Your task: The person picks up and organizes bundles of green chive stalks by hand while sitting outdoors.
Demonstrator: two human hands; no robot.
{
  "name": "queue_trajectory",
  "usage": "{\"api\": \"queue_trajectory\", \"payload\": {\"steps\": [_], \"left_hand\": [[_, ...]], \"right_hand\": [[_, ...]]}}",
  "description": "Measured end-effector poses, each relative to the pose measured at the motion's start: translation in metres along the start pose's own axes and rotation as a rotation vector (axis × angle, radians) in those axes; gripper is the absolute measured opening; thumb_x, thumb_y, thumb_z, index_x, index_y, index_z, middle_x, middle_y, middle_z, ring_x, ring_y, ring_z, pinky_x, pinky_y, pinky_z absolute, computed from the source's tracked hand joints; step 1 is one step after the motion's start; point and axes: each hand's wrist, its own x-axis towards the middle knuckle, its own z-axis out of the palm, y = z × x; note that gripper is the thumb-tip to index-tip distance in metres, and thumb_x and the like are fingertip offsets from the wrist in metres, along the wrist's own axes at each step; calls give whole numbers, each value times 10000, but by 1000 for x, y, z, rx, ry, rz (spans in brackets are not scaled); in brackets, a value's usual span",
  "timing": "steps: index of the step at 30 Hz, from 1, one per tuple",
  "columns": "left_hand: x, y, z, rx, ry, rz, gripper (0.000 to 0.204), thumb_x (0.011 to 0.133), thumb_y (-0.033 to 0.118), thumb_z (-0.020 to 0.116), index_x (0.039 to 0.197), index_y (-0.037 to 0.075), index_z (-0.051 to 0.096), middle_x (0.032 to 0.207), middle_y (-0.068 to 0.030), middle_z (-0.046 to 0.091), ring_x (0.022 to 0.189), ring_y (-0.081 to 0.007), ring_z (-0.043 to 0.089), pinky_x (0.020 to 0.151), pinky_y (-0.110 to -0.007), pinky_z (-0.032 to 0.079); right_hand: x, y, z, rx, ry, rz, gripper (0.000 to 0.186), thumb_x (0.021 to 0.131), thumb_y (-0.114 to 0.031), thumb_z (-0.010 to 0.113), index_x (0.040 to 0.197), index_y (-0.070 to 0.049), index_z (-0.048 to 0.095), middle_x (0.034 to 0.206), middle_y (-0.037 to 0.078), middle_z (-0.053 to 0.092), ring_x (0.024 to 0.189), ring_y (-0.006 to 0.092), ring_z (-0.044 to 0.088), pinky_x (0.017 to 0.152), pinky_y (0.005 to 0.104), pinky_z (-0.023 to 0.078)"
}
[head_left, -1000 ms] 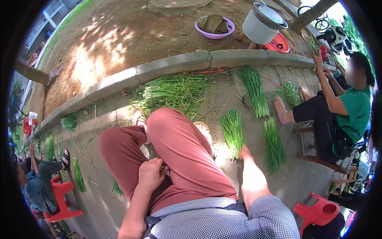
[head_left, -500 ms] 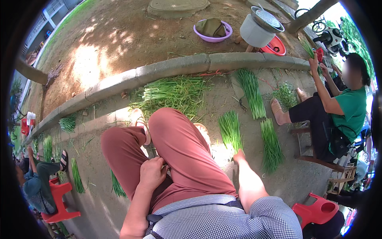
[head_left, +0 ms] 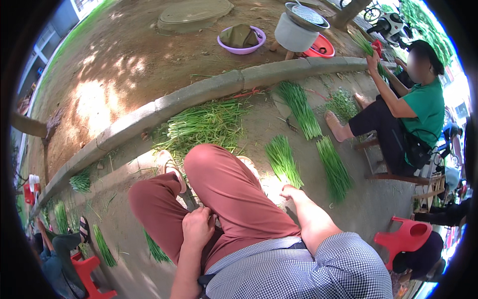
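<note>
Above my lap, between my thighs, rests my left hand [head_left: 197, 226] with fingers curled; what they hold, if anything, is hidden. My right hand [head_left: 289, 191] reaches low beside my right leg in bright sunlight, fingers extended and seemingly empty. Just beyond it lies a bundle of long green stalks [head_left: 282, 160], its pale ends nearest the hand. A second bundle of green stalks [head_left: 333, 169] is to its right, and a third bundle [head_left: 300, 110] lies farther off. Ahead of my feet spreads a large loose pile of green stalks [head_left: 204, 124].
A stone curb [head_left: 199, 89] crosses ahead. Beyond it stand a purple basin [head_left: 242, 50], a white pot [head_left: 295, 35] and a red basin [head_left: 320, 46]. A person in green [head_left: 420, 104] sits right, holding stalks; another person [head_left: 62, 264] sits left. A red stool [head_left: 404, 238] stands right.
My right hand has shifted left, away from the near bundle's pale ends, to the ground beside it. My left hand stays on my lap. The view has turned slightly.
</note>
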Motion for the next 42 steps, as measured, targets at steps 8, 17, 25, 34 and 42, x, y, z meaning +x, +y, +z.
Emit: {"api": "queue_trajectory", "payload": {"steps": [8, 17, 25, 34, 42], "left_hand": [[-6, -4, -3, 19, -67, 79, 181, 794, 228, 611, 734, 57, 604, 723, -86, 604, 720, -252, 614, 643, -388, 468], [-9, -11, -1, -10, -77, 98, 221, 817, 276, 601, 768, 61, 591, 735, -108, 602, 731, -281, 616, 644, -409, 469], [-14, -13, -5, -58, -37, 96, 202, 807, 243, 608, 801, 41, 607, 738, -121, 608, 723, -291, 624, 639, -410, 483], [3, -2, -14, -216, 3, 115, 161, 786, 195, 620, 803, 36, 599, 777, -139, 597, 721, -331, 605, 638, -425, 491], [77, 18, -106, -194, 35, 2, 133, 774, 112, 656, 879, 38, 621, 808, -132, 625, 732, -312, 613, 651, -387, 490]], "right_hand": [[-82, -12, -1, 205, -62, 36, 430, 768, -163, 613, 1143, -11, 467, 878, 132, 581, 710, 256, 602, 629, 379, 544], [-81, 7, -26, 312, 172, 192, 364, 806, -196, 649, 1108, -53, 503, 618, 74, 605, 613, 233, 663, 428, 388, 403], [-94, 8, -34, 371, 185, 153, 330, 801, -199, 650, 1070, -60, 520, 619, 77, 598, 587, 237, 650, 425, 394, 415], [-51, 25, -31, 409, 22, 55, 678, 815, -211, 650, 1377, -177, 273, 724, 83, 637, 615, 211, 625, 555, 423, 474], [-41, 6, -12, 281, 175, 166, 880, 787, -154, 627, 1467, -136, 69, 1103, 175, 607, 640, 209, 661, 552, 342, 521]]}}
